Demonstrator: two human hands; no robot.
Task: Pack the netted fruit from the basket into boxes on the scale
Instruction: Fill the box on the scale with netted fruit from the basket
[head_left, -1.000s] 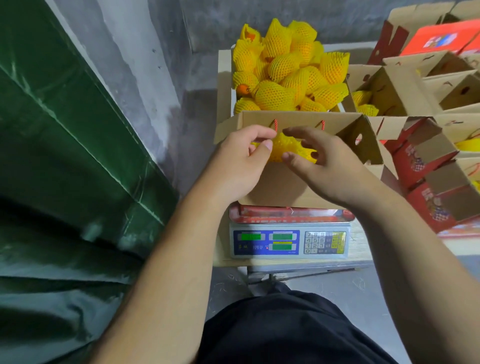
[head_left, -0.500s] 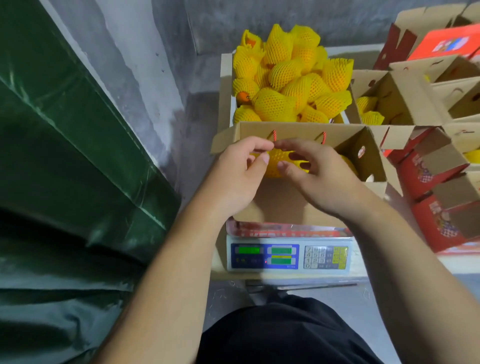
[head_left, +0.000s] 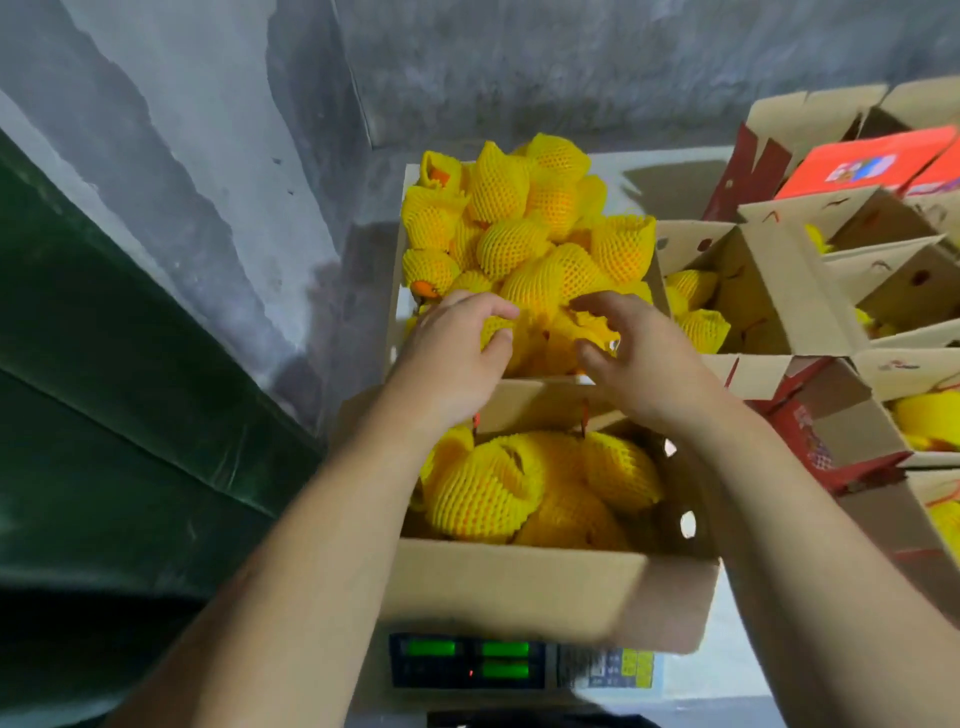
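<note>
Netted fruit (head_left: 545, 223) in yellow foam mesh is piled high in the basket (head_left: 397, 270) at the back. In front of it an open cardboard box (head_left: 519, 582) stands on the scale (head_left: 519, 662), with several netted fruits (head_left: 488, 493) inside. Both hands are over the near edge of the basket pile. My left hand (head_left: 452, 348) curls its fingers and thumb round one netted fruit (head_left: 496, 330). My right hand (head_left: 644, 348) pinches the mesh of another netted fruit (head_left: 584, 327) between fingers and thumb.
Open cardboard boxes (head_left: 774, 291), some holding netted fruit, crowd the right side, with red printed boxes (head_left: 872, 161) behind them. A green tarpaulin (head_left: 130, 415) hangs at the left. A grey concrete wall (head_left: 519, 67) closes off the back.
Both hands left the box on the scale and moved forward to the basket, where each took hold of a netted fruit. The view now sits closer to the boxes.
</note>
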